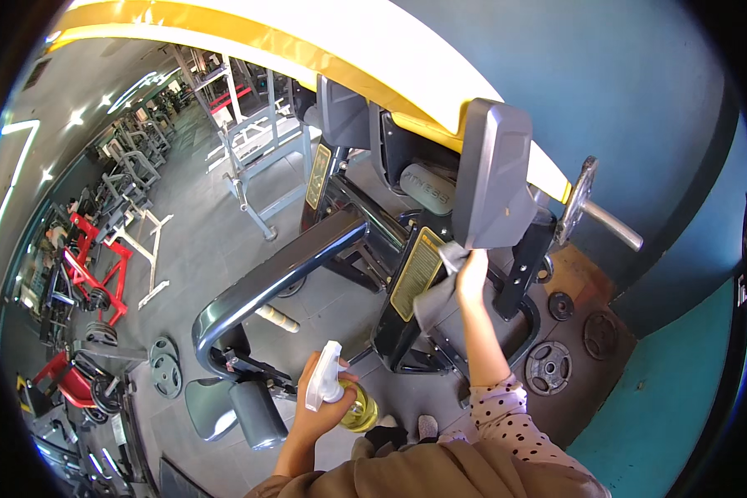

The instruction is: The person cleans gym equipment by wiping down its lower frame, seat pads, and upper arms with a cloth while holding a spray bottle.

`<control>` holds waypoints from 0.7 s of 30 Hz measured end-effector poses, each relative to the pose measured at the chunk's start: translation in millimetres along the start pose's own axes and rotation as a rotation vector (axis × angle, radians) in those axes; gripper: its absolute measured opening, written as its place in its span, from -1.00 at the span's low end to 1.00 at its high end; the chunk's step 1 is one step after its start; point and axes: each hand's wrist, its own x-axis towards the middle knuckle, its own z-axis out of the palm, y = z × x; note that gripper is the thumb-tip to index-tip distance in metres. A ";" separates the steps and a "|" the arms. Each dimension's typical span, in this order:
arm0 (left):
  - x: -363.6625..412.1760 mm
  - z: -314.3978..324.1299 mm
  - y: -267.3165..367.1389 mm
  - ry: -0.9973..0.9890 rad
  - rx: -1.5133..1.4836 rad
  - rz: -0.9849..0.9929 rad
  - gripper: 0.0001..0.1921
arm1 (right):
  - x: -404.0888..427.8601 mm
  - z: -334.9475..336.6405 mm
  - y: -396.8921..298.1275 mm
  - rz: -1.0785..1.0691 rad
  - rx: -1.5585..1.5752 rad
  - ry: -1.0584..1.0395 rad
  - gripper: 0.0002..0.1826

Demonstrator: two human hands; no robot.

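Observation:
My left hand (327, 398) is wrapped around a spray bottle (362, 411) with a white trigger head and yellow liquid inside. My right hand (473, 277) holds a grey cloth (434, 305) at the lower end of a grey padded part (493, 174) of a gym machine; the pad hides some of the fingers. Part of the cloth hangs down beside a yellow instruction plate (417, 274) on the black frame. A round roller pad (427, 188) sits left of the grey pad, under the machine's yellow and white arm (348, 56).
A thick black machine beam (280, 267) curves across the middle, with padded parts (258, 414) at its lower end. Weight plates (548, 367) lie on the floor at right, near the blue wall (604, 81). A plate peg (613, 225) juts out. More gym machines stand at left.

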 end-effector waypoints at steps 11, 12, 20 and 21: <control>2.7 -31.2 -22.8 -0.056 0.003 -0.044 -0.54 | -2.0 -22.5 8.8 0.348 0.157 0.022 -0.47; 4.0 -31.2 -23.6 -0.058 -0.006 -0.041 -0.54 | -16.9 -29.2 -0.1 0.347 0.150 0.022 -0.47; 14.8 -49.2 -35.2 -0.075 0.009 -0.009 -0.56 | 79.4 -94.7 96.5 0.333 0.129 0.098 -0.57; 15.6 -49.0 -30.1 -0.090 -0.010 0.012 -0.56 | 129.5 -137.9 119.0 0.221 0.251 -0.122 -0.57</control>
